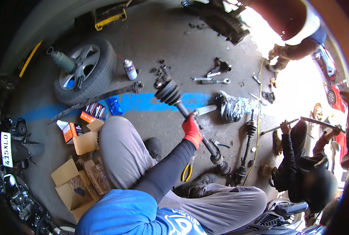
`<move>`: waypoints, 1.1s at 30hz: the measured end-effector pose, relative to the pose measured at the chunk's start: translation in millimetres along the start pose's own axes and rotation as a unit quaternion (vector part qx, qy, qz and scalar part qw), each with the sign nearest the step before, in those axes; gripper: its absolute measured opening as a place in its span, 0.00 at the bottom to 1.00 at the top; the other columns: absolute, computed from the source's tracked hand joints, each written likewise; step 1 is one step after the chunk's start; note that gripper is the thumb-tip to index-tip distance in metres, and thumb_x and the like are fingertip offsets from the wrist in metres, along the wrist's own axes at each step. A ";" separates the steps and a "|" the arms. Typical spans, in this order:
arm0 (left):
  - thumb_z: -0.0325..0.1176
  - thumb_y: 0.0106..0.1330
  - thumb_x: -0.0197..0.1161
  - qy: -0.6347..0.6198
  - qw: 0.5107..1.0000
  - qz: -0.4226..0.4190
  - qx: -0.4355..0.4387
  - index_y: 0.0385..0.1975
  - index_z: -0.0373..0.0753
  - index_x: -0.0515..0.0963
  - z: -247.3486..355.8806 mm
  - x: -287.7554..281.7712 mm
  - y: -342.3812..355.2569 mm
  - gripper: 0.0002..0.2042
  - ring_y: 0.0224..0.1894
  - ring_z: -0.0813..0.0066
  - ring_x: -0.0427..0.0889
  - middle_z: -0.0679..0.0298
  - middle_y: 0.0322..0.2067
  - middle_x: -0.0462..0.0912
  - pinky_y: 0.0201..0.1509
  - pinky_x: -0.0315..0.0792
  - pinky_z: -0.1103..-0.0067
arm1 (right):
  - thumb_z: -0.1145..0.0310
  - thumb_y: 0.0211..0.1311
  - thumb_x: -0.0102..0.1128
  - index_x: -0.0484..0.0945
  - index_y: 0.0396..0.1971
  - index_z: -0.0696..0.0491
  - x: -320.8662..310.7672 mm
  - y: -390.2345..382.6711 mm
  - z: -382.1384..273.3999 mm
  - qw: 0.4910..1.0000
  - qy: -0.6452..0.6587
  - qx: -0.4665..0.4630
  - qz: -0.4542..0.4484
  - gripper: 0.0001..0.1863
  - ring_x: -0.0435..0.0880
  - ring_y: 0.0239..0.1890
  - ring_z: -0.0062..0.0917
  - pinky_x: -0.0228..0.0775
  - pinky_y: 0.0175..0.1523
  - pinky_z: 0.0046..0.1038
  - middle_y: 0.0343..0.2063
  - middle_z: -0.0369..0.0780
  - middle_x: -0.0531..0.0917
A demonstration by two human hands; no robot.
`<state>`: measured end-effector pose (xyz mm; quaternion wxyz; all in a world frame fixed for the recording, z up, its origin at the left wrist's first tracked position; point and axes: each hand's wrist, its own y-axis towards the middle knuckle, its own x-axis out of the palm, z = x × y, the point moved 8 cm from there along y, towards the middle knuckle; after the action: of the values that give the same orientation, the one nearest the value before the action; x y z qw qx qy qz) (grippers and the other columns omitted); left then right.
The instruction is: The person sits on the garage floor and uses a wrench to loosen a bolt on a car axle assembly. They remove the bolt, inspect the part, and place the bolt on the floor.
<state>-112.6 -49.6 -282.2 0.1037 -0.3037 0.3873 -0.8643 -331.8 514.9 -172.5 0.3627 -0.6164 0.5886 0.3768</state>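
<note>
Your red-gloved left hand [192, 133] wraps round the axle [185, 111] in front of you; your right hand is out of view, its state impossible to tell. By your left leg [119, 149], an open cardboard box [64, 172] holds something dark [79, 191] and unclear; beyond, a spray can [130, 71] stands near a wheel [107, 58] bearing a green bottle [63, 62].

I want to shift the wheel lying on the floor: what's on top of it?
A grey-green bottle stands on the wheel, with a small dark object nearby. A blue patch shows too; I can't tell what it is. The bottle covers the part beneath it.
</note>
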 end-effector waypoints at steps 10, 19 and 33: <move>0.37 0.64 0.68 0.070 0.859 -0.486 0.142 0.20 0.41 0.78 129.6 158.7 -238.9 0.12 0.12 0.86 0.64 0.74 0.14 0.69 0.17 0.58 0.81 | 0.61 0.60 0.65 0.80 0.49 0.61 81.2 -161.9 213.0 0.974 -0.027 0.193 -0.117 0.23 0.84 0.51 0.41 0.74 0.56 0.40 0.47 0.53 0.84; 0.34 0.59 0.72 0.286 0.793 -0.399 0.362 0.15 0.34 0.72 198.3 122.6 -229.3 0.17 0.18 0.85 0.63 0.71 0.12 0.67 0.24 0.61 0.75 | 0.54 0.51 0.70 0.81 0.39 0.64 102.1 -135.1 240.3 0.979 -0.044 0.193 -0.045 0.26 0.85 0.44 0.48 0.76 0.51 0.44 0.39 0.55 0.86; 0.39 0.61 0.72 0.299 0.772 -0.408 0.384 0.18 0.36 0.75 249.4 112.6 -206.2 0.17 0.16 0.81 0.67 0.69 0.12 0.69 0.25 0.64 0.74 | 0.62 0.64 0.62 0.75 0.56 0.62 -204.1 -84.7 -394.0 0.829 0.407 -0.381 0.039 0.25 0.79 0.50 0.23 0.69 0.58 0.28 0.50 0.41 0.81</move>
<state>-39.5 -107.6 47.4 -0.2718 -0.0939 -0.1255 -0.9495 -237.1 260.0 188.2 -0.1883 -0.7799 0.5158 0.3004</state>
